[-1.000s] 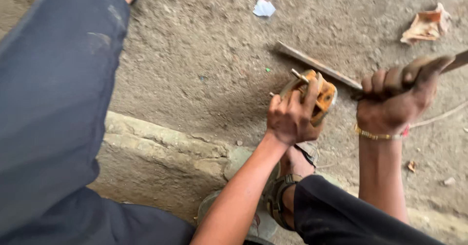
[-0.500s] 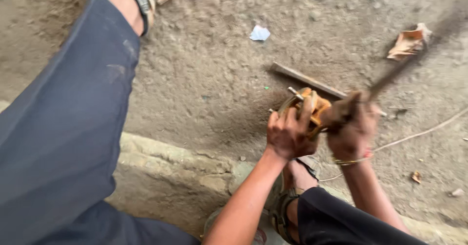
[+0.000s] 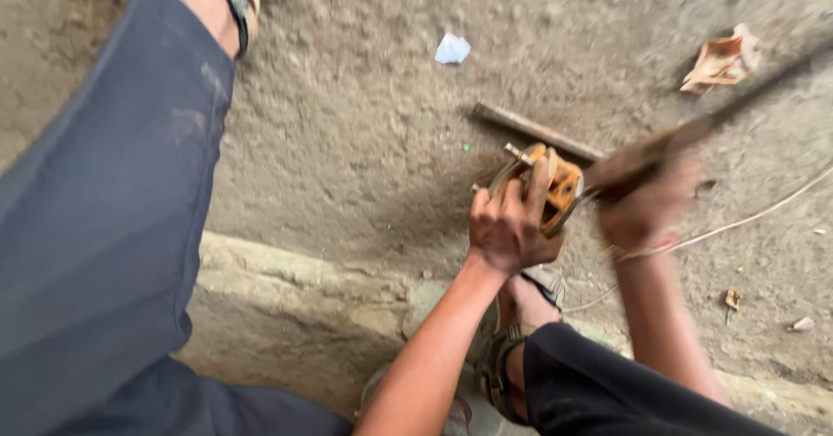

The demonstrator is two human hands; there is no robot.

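Rusty orange part (image 3: 555, 189) in left grip (image 3: 512, 228)

Metal part (image 3: 555, 189) btwn both hands, stick (image 3: 534, 131) behind, foot (image 3: 521, 301) below.

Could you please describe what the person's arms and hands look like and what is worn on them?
Both forearms are bare, with no sleeves or gloves. The left hand looks smeared with dirt or grease. The right hand is motion-blurred; a thin yellowish bracelet with a hint of red circles its wrist. No rings can be made out.
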